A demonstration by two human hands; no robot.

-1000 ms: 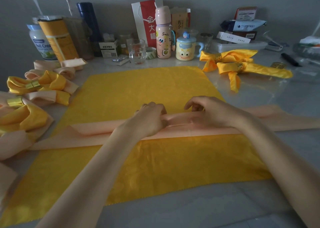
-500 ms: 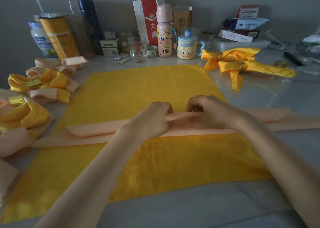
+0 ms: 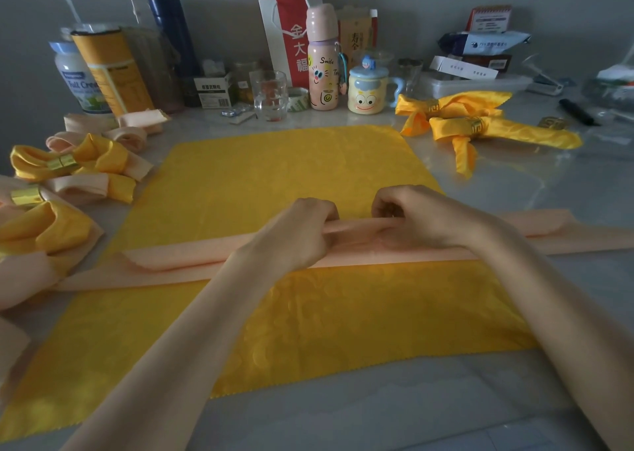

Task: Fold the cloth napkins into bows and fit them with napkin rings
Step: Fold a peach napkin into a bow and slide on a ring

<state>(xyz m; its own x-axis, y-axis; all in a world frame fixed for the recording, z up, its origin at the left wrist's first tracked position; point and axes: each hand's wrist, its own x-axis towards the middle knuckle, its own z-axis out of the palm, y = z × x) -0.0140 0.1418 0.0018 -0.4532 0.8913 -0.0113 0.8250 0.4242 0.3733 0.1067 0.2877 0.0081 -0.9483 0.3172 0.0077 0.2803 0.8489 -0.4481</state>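
The piece that matters from my end is the peach napkin (image 3: 164,258), folded into a long narrow band. Its long axis runs from the counter's left edge towards its right edge, straight across my line of sight. It lies on top of the yellow napkin (image 3: 274,169), which is spread flat in the middle of the counter (image 3: 566,193).

Both hands sit at the band's middle. The left hand (image 3: 302,234) has its fingers curled over the far fold and grips it. The right hand (image 3: 422,220) pinches the same fold just beside it, though I cannot tell how its thumb lies. The two hands are close together but not touching, with a short raised stretch of peach cloth showing between them. The band's tails lie flat, one reaching towards the left edge and the other running on past the right wrist.

I judge this to be the gathering of the centre, the waist of the bow. The band lies crosswise and each hand is equally near its middle, so the next move depends on that centre being held while the tails come in.

What looks like a loose gold ring (image 3: 552,122) sits towards the far right corner, nearer the right hand. Finished bows (image 3: 68,166) lie by the left edge, and two yellow bows (image 3: 480,124) lie at the far right.
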